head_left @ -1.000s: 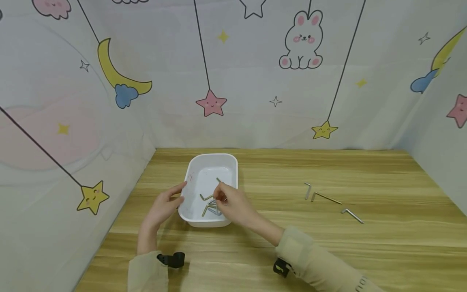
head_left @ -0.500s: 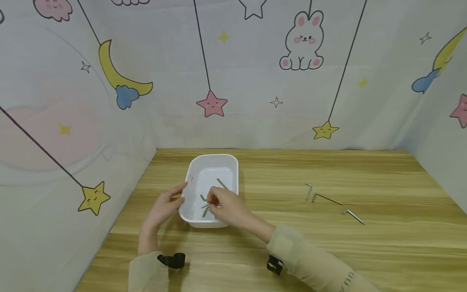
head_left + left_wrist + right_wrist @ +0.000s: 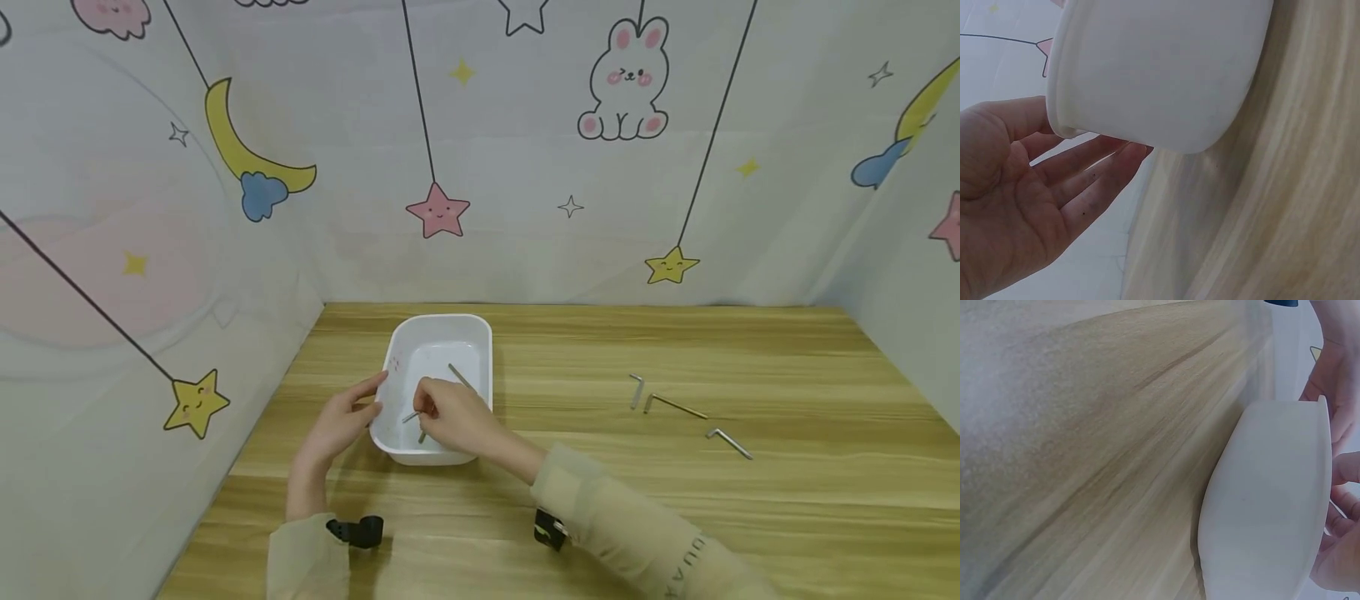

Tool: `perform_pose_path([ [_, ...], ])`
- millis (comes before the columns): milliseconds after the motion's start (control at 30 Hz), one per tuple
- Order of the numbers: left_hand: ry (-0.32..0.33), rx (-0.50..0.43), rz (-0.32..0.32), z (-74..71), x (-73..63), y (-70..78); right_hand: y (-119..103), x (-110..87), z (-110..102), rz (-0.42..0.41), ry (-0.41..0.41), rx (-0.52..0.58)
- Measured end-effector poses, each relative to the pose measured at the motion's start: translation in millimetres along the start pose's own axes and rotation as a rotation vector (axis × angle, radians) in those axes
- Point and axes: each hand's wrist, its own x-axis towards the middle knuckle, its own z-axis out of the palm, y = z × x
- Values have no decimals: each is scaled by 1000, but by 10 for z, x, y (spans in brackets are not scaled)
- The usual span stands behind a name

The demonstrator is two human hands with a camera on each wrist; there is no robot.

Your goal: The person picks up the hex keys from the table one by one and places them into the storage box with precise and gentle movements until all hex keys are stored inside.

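A white plastic tray (image 3: 431,321) stands on the table, holding brass-coloured and silver metal pieces. My left hand (image 3: 341,425) lies along its left side, fingers fairly straight and touching the rim and outer wall; the left wrist view shows the palm (image 3: 1016,200) beside the wall. My right hand (image 3: 453,417) is inside the tray, thumb and forefinger pinching a silver hex key (image 3: 410,417) whose end sticks out to the left. A brass-coloured hex key (image 3: 460,375) leans near the tray's right wall, and another one's end (image 3: 422,437) shows beneath the hand. The hand covers the other pieces.
Right of the tray, a small silver hex key (image 3: 637,392), a brass-coloured hex key (image 3: 677,406) and a thicker silver hex key (image 3: 731,443) lie apart on the wooden table (image 3: 570,358). A cartoon-printed cloth (image 3: 510,258) walls the table at the back and sides.
My right hand has shifted left inside the tray, and a silver hex key now sticks out from its fingers. My left hand stays at the tray's left side.
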Motion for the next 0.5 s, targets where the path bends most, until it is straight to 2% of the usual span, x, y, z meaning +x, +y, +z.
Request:
perform_pose_path([
  [167,1,8,0,-5,-3,5,-18,56,-3,-2,-18,-19],
  [500,-2,8,-7,-3,-7,5,-21,111,5,48,-37,-31],
])
